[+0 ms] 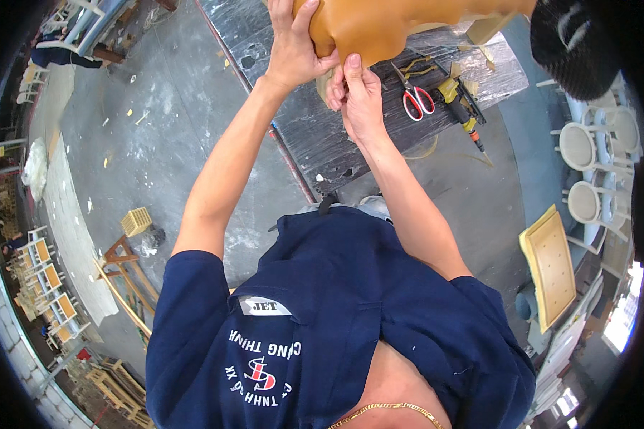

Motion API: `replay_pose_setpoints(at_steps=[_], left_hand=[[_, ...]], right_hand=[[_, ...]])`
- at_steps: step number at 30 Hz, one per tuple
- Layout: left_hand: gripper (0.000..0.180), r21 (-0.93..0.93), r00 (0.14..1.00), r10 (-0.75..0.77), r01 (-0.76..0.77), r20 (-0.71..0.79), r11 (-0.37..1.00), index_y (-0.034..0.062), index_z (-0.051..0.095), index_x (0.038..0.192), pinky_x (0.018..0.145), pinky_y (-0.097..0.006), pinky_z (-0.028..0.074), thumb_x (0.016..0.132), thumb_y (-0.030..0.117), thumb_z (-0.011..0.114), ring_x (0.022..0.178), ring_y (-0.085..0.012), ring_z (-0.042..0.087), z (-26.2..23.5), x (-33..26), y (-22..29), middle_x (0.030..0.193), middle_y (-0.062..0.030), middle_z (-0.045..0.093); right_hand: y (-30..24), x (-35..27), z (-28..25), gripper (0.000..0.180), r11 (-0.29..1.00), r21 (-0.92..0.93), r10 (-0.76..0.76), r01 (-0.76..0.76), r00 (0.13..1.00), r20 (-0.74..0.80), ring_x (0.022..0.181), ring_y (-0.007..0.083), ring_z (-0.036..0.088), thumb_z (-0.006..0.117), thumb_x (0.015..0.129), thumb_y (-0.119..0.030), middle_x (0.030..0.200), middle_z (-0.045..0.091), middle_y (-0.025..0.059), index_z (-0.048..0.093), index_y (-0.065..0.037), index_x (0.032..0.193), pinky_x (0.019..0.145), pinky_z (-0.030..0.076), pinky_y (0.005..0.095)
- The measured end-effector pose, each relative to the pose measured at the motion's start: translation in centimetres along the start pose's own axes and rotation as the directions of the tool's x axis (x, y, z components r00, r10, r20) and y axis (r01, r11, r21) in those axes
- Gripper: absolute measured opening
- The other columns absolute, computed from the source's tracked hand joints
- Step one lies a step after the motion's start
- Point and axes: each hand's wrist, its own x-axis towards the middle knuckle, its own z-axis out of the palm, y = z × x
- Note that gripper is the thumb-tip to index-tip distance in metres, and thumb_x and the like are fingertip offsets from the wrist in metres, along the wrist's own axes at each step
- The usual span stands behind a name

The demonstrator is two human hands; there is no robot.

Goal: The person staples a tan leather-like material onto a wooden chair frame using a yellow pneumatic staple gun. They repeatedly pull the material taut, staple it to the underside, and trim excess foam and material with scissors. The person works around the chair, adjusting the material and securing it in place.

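A tan leather-like cover (379, 28) lies over a bulky piece at the far end of the workbench, its near edge bunched in soft folds. My left hand (293, 50) grips the cover's left corner, thumb pressed inward and fingers up along its side. Close beside it, my right hand (363, 104) pinches the lower edge of the same corner between thumb and fingers. What lies under the fold is mostly hidden by my hands. To the right of my right hand rest scissors (416, 102) with red and white handles, and a yellow and black staple gun (459, 104) with a hose fitting.
The workbench (300, 132) has a dark, plastic-wrapped top. Pale chair frames (587, 146) stand at the right, above a tan padded panel (549, 268). On the left floor are a yellow crate (136, 222) and a wooden frame (125, 264). A dark mesh object (572, 50) hangs at upper right.
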Motion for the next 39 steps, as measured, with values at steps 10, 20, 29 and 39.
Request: replay_pose_setpoints(at_steps=[10,20,29,39], left_hand=[[0.097,0.0,0.997,0.056,-0.056,0.059,0.998,0.0136,0.016,0.147,0.115,-0.06,0.022,0.08,0.045,0.08,0.143,-0.0438,0.019,-0.5,0.3,-0.6,0.154,-0.0236,0.013],[0.114,0.065,0.953,0.019,-0.04,0.303,0.997,0.0118,0.006,0.151,0.117,-0.057,0.023,0.072,0.026,0.087,0.146,-0.0479,0.012,-3.1,1.3,0.4,0.157,-0.0254,0.003],[0.078,-0.195,0.927,0.003,0.075,0.374,0.978,0.0061,0.053,0.143,0.121,-0.054,0.019,0.069,0.012,0.077,0.148,-0.0377,0.031,-6.5,5.1,1.6,0.156,-0.018,0.04],[0.043,-0.18,0.994,-0.03,0.049,0.106,0.982,-0.0008,0.071,0.118,0.108,-0.05,0.046,0.076,0.0,0.063,0.127,-0.0289,0.06,-5.1,4.1,1.6,0.126,-0.0128,0.069]], right_hand=[[1.4,0.0,0.9,0.06,0.99,-0.12,-0.071,0.067,0.997,-0.023,0.043,0.0088,0.045,0.052,0.102,-0.052,0.05,0.047,0.0007,0.056,-0.003,0.066,0.043,0.034,0.0258],[2.7,1.5,1.2,0.058,0.989,-0.089,-0.116,0.116,0.993,0.006,0.047,0.011,0.051,0.049,0.103,-0.052,0.056,0.053,0.0033,0.059,-0.002,0.075,0.045,0.039,0.0259],[3.3,2.0,0.6,0.053,0.979,-0.12,-0.165,0.164,0.986,-0.004,0.05,0.0104,0.053,0.048,0.105,-0.048,0.059,0.056,0.003,0.059,-0.004,0.077,0.047,0.041,0.025],[3.2,1.9,-0.7,0.058,0.948,-0.267,-0.167,0.174,0.985,0.051,0.051,0.0128,0.054,0.041,0.104,-0.055,0.06,0.056,0.0051,0.055,-0.006,0.078,0.047,0.041,0.0256]])
